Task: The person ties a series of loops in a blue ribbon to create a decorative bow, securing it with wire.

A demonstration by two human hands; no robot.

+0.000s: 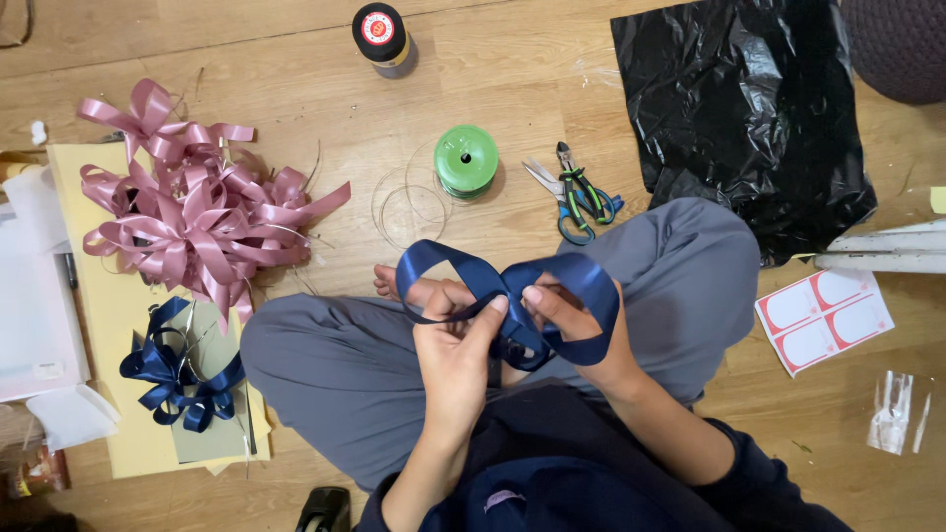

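Your left hand (455,347) and right hand (572,313) meet above your crossed legs, both on the navy ribbon (512,281), which is folded into two loops, one to each side. The left thumb and forefinger press together on the ribbon at the crossing point between the loops; the remaining left fingers curl under it. The right thumb presses on the same crossing from the other side, and the right fingers wrap through the right-hand loop, closed around the band. The ribbon is held in the air just over your grey trousers (335,365), between your knees, with your bare toes (386,283) just behind the left loop.

On the wooden floor (512,59) ahead of you lies a green spool (465,161) with thin wire coiled loose beside it, and to its right a pair of scissors lying together with pliers (576,194). Farther off stands a black-capped bottle (380,37). A crumpled black plastic bag (749,118) lies at upper right. To your left, a heap of finished pink bows (192,212) rests partly on a sheet of yellow card (108,325), and a finished navy bow (182,379) lies nearer you on the same card. To your right lies a sheet of red-edged labels (826,317).
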